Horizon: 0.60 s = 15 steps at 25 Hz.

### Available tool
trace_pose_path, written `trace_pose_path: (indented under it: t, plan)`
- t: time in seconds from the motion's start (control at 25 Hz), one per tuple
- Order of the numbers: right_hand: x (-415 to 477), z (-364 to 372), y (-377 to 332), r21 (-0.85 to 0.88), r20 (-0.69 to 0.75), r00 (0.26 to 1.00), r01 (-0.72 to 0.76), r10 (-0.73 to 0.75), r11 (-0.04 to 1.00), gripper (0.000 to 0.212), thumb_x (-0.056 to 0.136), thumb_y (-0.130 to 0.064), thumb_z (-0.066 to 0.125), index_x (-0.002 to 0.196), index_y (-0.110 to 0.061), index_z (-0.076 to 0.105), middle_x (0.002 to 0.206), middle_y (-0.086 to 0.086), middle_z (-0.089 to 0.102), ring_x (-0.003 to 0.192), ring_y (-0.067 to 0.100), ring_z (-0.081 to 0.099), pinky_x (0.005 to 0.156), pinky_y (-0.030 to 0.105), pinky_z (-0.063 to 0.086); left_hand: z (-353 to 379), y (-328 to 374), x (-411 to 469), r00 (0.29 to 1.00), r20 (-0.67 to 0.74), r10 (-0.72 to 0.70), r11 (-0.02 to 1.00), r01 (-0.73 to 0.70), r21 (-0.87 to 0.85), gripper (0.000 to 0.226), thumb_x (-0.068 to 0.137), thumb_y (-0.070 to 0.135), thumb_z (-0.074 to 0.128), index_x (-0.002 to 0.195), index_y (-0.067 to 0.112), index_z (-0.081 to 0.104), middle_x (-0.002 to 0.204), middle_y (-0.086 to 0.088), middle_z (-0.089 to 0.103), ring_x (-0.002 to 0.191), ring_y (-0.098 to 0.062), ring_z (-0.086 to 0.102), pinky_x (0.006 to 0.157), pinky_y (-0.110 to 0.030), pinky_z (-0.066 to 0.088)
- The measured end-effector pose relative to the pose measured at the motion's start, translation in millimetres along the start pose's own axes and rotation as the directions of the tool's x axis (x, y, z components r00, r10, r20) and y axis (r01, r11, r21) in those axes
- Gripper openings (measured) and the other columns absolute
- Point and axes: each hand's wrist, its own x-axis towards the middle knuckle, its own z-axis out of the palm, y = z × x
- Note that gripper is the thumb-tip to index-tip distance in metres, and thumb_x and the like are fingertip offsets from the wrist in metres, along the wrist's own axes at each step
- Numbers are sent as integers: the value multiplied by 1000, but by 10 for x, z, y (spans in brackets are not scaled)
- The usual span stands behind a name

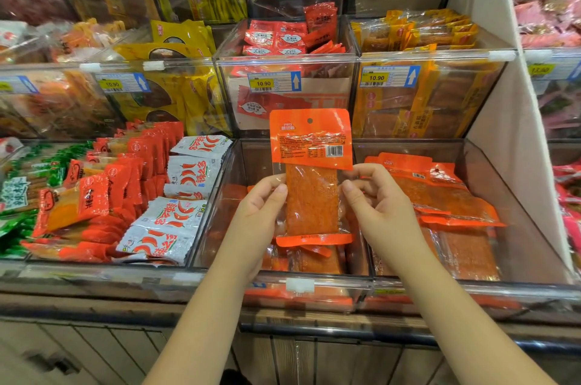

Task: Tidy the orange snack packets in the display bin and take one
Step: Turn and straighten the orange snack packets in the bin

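Held packet: one orange snack packet (pixel 311 177), upright above the display bin. Its orange header with hang hole and barcode is at 12 o'clock. Below that a clear window shows an orange-red slab, and a sealed orange strip is at 6 o'clock.
Left hand: the left hand (pixel 261 211) is at 9 o'clock of the held packet. The thumb is in front and the fingers are behind, pinching the clear left edge.
Right hand: the right hand (pixel 377 199) is at 3 o'clock of the held packet. The thumb and curled fingers pinch the right edge just under the header.
Display bin: a clear plastic bin (pixel 217 214), open on top, in the middle of the bottom row and directly beneath the held packet.
Bin contents: more orange packets (pixel 314 260) lie flat low in the bin, at 6 o'clock of the held one. The held packet and both hands partly hide them.
Neighbouring bin: at 3 o'clock a second clear bin (pixel 515 227) holds an overlapped, slanting pile of orange packets (pixel 446 196).
At 9 o'clock: white chilli-print packets (pixel 176 221), then rows of upright red packets (pixel 125 183), then green packets (pixel 19 183) at the far edge.
At 12 o'clock: an upper bin of small red sachets (pixel 276 35) carries a price label (pixel 274 82) reading 10.90.
At 1 to 2 o'clock: yellow-orange packets (pixel 418 32) fill the next upper bin.
At 6 to 7 o'clock: a wood-plank cabinet front (pixel 94 347) lies under the bins.
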Motion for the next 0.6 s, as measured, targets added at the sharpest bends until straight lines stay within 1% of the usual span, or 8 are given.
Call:
trace_pose_path:
  t: [0.08,0.2,0.24,0.28,0.4,0.44,0.52,0.6]
  plan:
    - [-9,13,-28,14,30,999,13,-13,1000,24,101,-29,61,123,-32,54,97,-11,73,91,5,70,80,30,58,2,-10,5,1000,12,13,1000,-12,-17,26,108,24,45,123,26,67,112,4,75,100,-10,72,77,-31,61]
    - [-43,58,-49,12,136,989,57,-58,998,72,95,-35,68,153,-41,26,113,-13,68,96,9,71,82,30,61,-6,-25,9,999,36,34,997,-32,-69,24,106,23,50,123,24,67,110,0,75,96,-14,73,72,-31,61]
    - [-47,64,-45,-6,157,985,76,-74,997,83,95,-35,69,157,-47,15,119,-13,65,97,11,70,83,29,60,-7,-27,8,999,32,38,998,-36,-59,23,105,23,52,122,23,67,107,1,76,94,-14,73,69,-29,60]
    - [-43,67,-35,-18,172,981,93,-89,995,85,96,-34,69,157,-51,13,124,-14,64,100,11,70,86,30,60,-8,-34,10,999,19,35,999,-34,-29,21,104,23,53,120,23,67,103,3,76,92,-13,73,67,-27,59]
    - [-11,51,13,-47,233,966,126,-112,991,58,100,-29,64,150,-46,41,141,-19,56,128,1,55,106,37,52,14,-61,6,999,-41,30,994,-26,102,18,102,24,59,118,24,66,98,3,76,79,-9,72,61,-22,56]
    - [3,23,21,-32,225,969,111,-102,993,49,101,-25,62,145,-43,49,141,-19,56,129,-1,53,106,35,51,25,-70,-1,997,-55,46,989,-38,144,18,101,24,61,119,25,63,99,1,75,79,-10,74,61,-26,58]
    - [84,-148,32,37,93,994,50,-54,998,41,100,-14,60,135,-38,59,134,-15,61,113,-3,61,91,24,54,45,-129,-16,982,-76,171,925,-134,355,22,101,24,61,123,27,58,103,3,70,85,-8,72,67,-31,61]
    - [222,-479,73,-60,-121,993,-8,0,998,40,95,-8,58,124,-35,63,120,-8,67,81,-2,62,72,17,48,136,-175,-39,922,29,387,696,-312,646,27,100,33,57,127,27,57,116,10,62,102,0,63,88,-33,57]
